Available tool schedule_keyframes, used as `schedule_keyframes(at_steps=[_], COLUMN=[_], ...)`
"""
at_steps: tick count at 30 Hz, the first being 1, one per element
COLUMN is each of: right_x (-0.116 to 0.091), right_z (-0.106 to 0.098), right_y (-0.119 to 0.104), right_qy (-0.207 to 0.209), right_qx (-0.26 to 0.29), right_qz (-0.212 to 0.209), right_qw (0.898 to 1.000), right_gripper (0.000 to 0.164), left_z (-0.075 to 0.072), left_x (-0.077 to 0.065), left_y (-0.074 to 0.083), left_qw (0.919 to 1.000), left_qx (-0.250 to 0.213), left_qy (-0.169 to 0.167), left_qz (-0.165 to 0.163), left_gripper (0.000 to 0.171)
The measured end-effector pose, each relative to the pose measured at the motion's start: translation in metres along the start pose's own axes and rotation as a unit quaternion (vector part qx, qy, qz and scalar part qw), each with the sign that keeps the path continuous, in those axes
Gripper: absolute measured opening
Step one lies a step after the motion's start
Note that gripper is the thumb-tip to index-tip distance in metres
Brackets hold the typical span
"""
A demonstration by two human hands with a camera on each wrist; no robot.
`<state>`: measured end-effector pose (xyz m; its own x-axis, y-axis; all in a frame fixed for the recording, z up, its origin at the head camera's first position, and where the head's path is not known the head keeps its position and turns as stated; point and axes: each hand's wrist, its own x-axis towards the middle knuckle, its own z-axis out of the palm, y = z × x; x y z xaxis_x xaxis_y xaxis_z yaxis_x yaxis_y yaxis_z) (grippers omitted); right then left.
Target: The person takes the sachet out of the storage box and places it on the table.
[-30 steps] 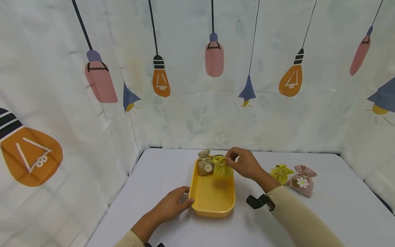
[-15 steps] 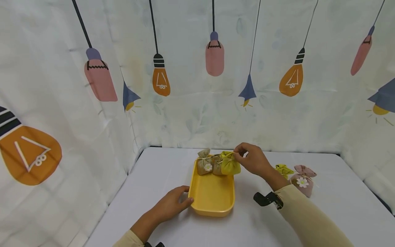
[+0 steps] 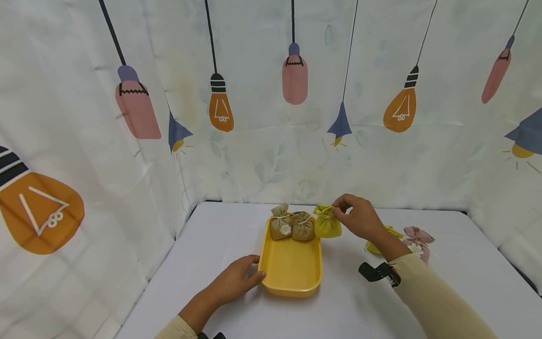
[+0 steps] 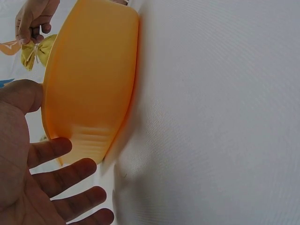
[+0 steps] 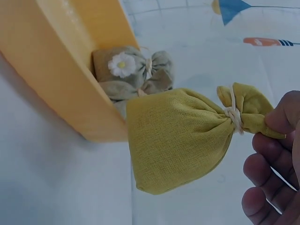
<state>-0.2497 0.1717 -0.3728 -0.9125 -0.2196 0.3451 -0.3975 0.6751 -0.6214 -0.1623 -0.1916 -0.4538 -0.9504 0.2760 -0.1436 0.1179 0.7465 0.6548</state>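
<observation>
My right hand (image 3: 357, 216) pinches the gathered top of a yellow-green drawstring pouch (image 3: 327, 225) between thumb and forefinger. The pouch hangs just off the far right corner of a yellow plastic tray (image 3: 292, 268). In the right wrist view this pouch (image 5: 180, 140) shows a pale string tied round its neck. Inside the tray's far end sit a beige pouch with a white flower (image 3: 281, 226) and a plain beige pouch (image 3: 303, 228). My left hand (image 3: 237, 281) rests against the tray's left side, thumb at the rim, fingers extended in the left wrist view.
On the table to the right lie another yellow-green pouch (image 3: 374, 247), partly hidden by my right forearm, and a pink pouch with a white flower (image 3: 419, 240). A white fabric wall (image 3: 271, 165) printed with lamps stands behind the white table (image 3: 203, 235).
My right hand has moved right with the yellow-green pouch, from over the tray's far end to beyond its right rim, uncovering the plain beige pouch. My left hand and the tray have stayed put.
</observation>
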Motion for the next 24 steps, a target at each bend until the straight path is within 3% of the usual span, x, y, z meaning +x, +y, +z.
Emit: schedule_keyframes(at_steps=[24], right_x=[-0.014], right_z=[-0.024], right_y=[0.031], right_qy=[-0.011], right_qx=[-0.004], right_qz=[0.042], right_qw=[0.999], right_gripper=[0.017], left_z=[-0.001], left_x=[-0.002], left_y=[0.001], left_qw=[1.0], left_qx=[0.001], left_qy=[0.002], left_qz=[0.005], left_gripper=[0.061])
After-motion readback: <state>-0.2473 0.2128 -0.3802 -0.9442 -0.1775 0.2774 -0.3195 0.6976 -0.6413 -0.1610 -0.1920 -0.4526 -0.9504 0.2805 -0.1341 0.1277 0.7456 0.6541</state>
